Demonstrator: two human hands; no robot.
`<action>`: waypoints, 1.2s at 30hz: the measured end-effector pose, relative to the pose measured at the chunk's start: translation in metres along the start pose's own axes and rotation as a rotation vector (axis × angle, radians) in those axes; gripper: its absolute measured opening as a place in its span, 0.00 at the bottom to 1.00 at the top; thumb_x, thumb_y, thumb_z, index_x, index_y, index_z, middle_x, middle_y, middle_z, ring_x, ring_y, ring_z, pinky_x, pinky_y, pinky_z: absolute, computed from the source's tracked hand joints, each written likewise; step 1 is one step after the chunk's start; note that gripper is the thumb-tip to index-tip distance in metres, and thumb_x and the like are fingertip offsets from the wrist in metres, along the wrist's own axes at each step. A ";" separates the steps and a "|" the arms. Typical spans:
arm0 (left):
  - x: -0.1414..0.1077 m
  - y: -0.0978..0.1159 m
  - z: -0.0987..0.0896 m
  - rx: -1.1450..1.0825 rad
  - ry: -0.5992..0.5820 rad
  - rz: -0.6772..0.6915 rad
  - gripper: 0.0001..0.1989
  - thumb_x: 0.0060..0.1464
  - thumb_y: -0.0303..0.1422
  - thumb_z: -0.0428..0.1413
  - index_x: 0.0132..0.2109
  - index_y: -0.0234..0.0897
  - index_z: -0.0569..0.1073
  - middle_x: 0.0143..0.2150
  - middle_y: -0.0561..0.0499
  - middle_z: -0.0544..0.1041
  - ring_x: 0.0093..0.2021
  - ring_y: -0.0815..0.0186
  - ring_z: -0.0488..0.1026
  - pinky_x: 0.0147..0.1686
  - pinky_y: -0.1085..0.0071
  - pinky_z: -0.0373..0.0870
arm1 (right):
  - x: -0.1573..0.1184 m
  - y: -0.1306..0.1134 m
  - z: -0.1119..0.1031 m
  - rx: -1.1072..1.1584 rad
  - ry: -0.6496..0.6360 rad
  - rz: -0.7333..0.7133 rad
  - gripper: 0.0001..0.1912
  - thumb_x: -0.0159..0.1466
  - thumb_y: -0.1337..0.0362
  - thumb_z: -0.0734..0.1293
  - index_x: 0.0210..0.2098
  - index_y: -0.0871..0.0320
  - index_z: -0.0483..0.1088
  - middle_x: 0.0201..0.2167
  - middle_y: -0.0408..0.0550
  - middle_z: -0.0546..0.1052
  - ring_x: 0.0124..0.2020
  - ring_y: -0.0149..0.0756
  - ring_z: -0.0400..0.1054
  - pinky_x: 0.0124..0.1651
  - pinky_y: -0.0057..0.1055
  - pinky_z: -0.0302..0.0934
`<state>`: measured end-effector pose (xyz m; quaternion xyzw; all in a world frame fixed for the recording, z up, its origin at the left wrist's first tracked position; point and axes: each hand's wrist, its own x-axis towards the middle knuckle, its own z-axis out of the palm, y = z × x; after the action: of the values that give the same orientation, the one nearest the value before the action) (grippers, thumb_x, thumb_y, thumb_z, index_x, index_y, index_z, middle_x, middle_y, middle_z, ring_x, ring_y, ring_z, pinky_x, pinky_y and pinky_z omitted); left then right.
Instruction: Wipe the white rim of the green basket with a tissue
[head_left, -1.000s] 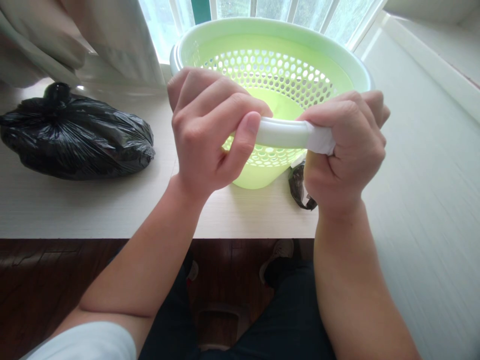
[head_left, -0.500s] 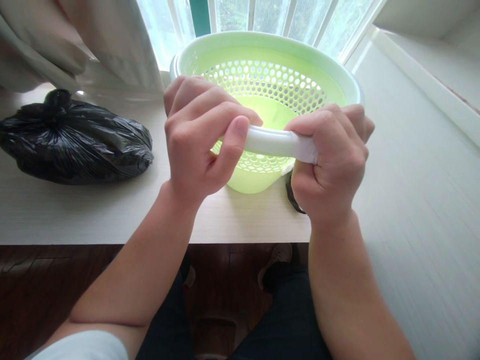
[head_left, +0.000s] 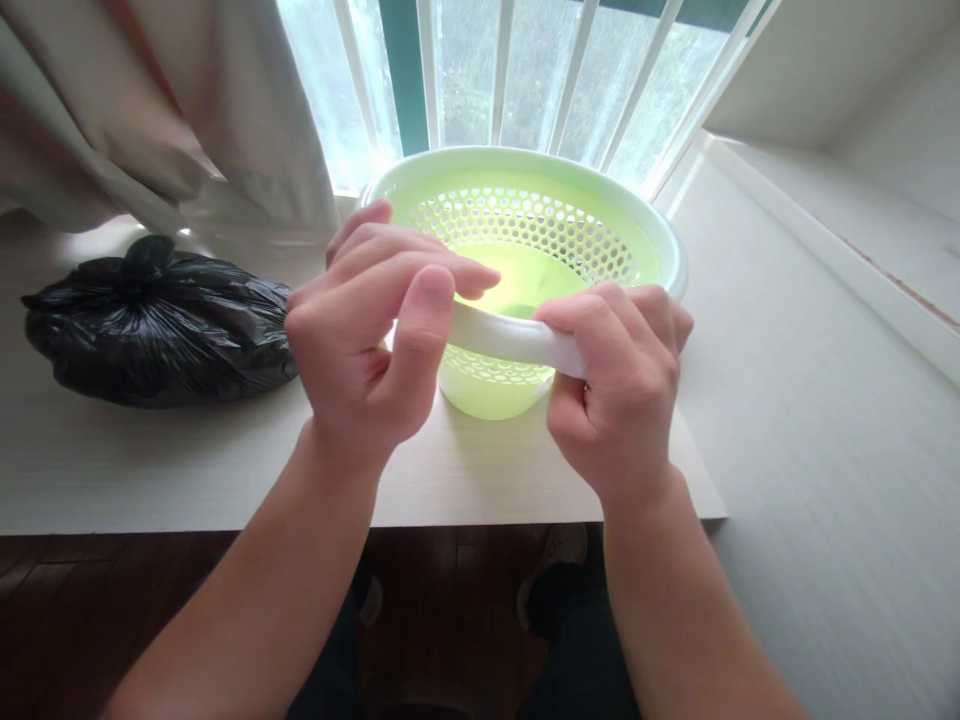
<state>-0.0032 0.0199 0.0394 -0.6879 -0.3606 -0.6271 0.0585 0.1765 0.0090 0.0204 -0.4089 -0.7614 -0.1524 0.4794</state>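
Left of the grip, and beyond it, a pale curtain (head_left: 172, 110) hangs in folds behind a black plastic bag (head_left: 165, 330), which is knotted at the top and lies on the white table (head_left: 187, 480), its right end meeting the edge of the left hand (head_left: 367, 340) in this view. That hand is loosened: its fingers are straightened over the mouth of the green basket (head_left: 495, 402), and its thumb stands up in front of the near rim (head_left: 502, 335); whether the palm bears on the rim I cannot tell. Directly behind and below the two hands, the basket sits on the table, its wall pierced with rows of holes, its pale rim running between one hand and the other. Past its far side is a barred window (head_left: 469, 80). Below the grip, beyond the table's near edge, are dark trouser legs (head_left: 577, 640), a shoe (head_left: 566, 545) and a brown floor (head_left: 442, 560). At the rim's right, the right hand (head_left: 619, 390) is clenched around it, thumb tucked under. Farther right of that fist spreads a broad pale surface (head_left: 810, 420).
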 end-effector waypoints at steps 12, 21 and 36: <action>-0.008 0.000 0.009 0.056 -0.067 0.079 0.13 0.68 0.32 0.51 0.41 0.51 0.80 0.36 0.60 0.84 0.39 0.67 0.81 0.62 0.49 0.73 | 0.002 -0.010 -0.002 0.026 -0.074 0.022 0.20 0.63 0.76 0.61 0.50 0.50 0.70 0.40 0.44 0.79 0.46 0.41 0.67 0.54 0.41 0.54; -0.009 -0.010 0.012 0.078 -0.075 0.108 0.12 0.67 0.32 0.52 0.41 0.49 0.81 0.36 0.60 0.84 0.42 0.66 0.81 0.61 0.50 0.72 | 0.002 -0.019 0.005 -0.077 -0.052 0.045 0.13 0.67 0.67 0.67 0.50 0.51 0.70 0.39 0.44 0.79 0.46 0.42 0.67 0.57 0.41 0.54; -0.012 -0.018 0.011 0.079 -0.098 0.160 0.13 0.69 0.32 0.51 0.44 0.48 0.81 0.39 0.56 0.85 0.44 0.66 0.81 0.62 0.53 0.70 | 0.005 -0.012 -0.014 -0.027 -0.253 -0.015 0.26 0.60 0.73 0.65 0.58 0.55 0.68 0.47 0.43 0.77 0.50 0.40 0.64 0.57 0.41 0.53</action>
<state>-0.0039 0.0332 0.0196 -0.7414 -0.3314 -0.5715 0.1179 0.1750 -0.0045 0.0336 -0.4255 -0.8168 -0.1133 0.3727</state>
